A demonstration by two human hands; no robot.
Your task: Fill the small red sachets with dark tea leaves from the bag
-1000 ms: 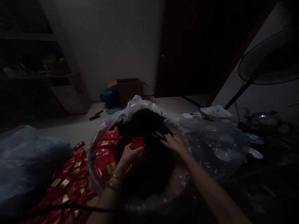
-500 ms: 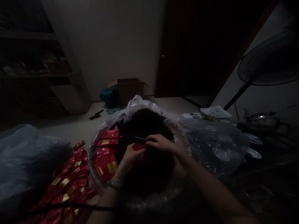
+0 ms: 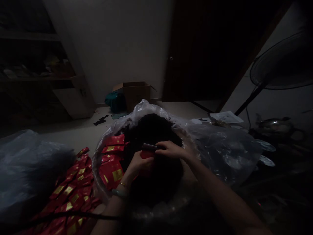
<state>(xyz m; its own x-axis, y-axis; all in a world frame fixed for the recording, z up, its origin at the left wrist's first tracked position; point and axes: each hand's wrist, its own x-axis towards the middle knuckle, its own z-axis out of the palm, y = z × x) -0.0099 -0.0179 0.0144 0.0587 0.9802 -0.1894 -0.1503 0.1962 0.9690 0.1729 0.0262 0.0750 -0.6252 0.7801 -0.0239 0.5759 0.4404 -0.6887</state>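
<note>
My left hand (image 3: 139, 164) is closed around a small red packet (image 3: 147, 154), its thumb pressed along the near side. In my right hand (image 3: 170, 150) is a slim dark tool with a shiny grey edge (image 3: 149, 146), pinched at its right end. The tool lies across the top of the packet; dim light hides its exact kind and whether it enters the packet. Both hands are above a heap of loose black material (image 3: 154, 127) in a round container lined with clear plastic (image 3: 144, 106). Several flat red packets (image 3: 111, 169) lie on the heap's left side.
Many red and gold packets (image 3: 70, 192) are piled outside the container at left, beside a large clear plastic bag (image 3: 31, 163). Another plastic sheet (image 3: 225, 150) spreads at right. A cardboard box (image 3: 137, 93) stands by the wall, and a fan (image 3: 281, 62) and metal kettle (image 3: 274, 123) are at right.
The tool in my right hand has tilted, so more of its grey face shows, and it has shifted slightly right. My left hand stays nearly still with the packet.
</note>
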